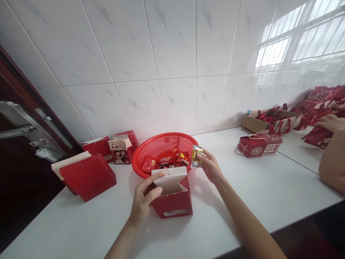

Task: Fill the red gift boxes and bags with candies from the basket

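Note:
An open red box (176,205) with a white inside stands on the white table, its flaps up and an oval slot low on its front. My left hand (144,198) grips the box's left side, fingers at the back flap and thumb over the opening. Pinched in my right hand (211,165) is a small silver and yellow packet (197,156), held above and to the right of the box. Right behind the box, a red plastic basket (138,158) holds several red-wrapped snacks (165,160).
Several red boxes (88,176) stand at the left beside a dark door. To the right are two closed red boxes (252,145), a cardboard carton (254,124) and red bags (315,108). Another person's hand (332,123) touches a bag at the far right.

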`<move>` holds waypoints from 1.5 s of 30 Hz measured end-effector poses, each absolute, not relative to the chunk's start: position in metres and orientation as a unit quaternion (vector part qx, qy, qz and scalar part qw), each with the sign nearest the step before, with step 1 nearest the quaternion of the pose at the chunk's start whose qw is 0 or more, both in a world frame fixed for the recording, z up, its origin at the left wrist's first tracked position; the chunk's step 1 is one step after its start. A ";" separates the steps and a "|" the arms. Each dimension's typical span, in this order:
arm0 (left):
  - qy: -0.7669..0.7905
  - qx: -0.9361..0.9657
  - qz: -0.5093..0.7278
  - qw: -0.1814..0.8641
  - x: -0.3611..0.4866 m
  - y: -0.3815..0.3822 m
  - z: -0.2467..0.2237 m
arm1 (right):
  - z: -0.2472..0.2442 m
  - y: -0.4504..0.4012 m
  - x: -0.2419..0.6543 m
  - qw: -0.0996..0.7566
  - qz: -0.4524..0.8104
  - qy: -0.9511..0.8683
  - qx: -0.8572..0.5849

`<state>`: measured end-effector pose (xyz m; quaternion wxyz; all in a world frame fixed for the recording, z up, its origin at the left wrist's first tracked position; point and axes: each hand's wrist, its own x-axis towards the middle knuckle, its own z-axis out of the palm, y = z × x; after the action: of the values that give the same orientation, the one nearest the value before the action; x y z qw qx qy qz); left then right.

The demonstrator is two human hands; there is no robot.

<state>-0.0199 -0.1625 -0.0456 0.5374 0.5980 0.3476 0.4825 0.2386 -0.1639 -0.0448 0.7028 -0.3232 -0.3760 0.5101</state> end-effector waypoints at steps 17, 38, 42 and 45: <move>0.233 0.797 0.425 0.361 -0.027 -0.188 -0.036 | 0.035 -0.215 0.211 0.490 0.447 -0.724 -0.189; 0.234 0.767 0.449 0.396 -0.016 -0.184 -0.036 | 0.075 -0.231 0.202 0.194 0.157 -0.906 -0.343; 0.305 0.703 0.423 0.483 -0.003 -0.173 -0.019 | 0.077 -0.217 0.214 0.193 0.159 -0.889 -0.383; 0.327 0.677 0.387 0.535 0.006 -0.165 -0.002 | 0.078 -0.206 0.223 0.209 0.196 -0.871 -0.400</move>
<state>0.0065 -0.1646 -0.0016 0.5348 0.6766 0.3266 0.3868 0.2232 -0.2056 0.0780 0.2089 -0.3998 -0.8706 0.1963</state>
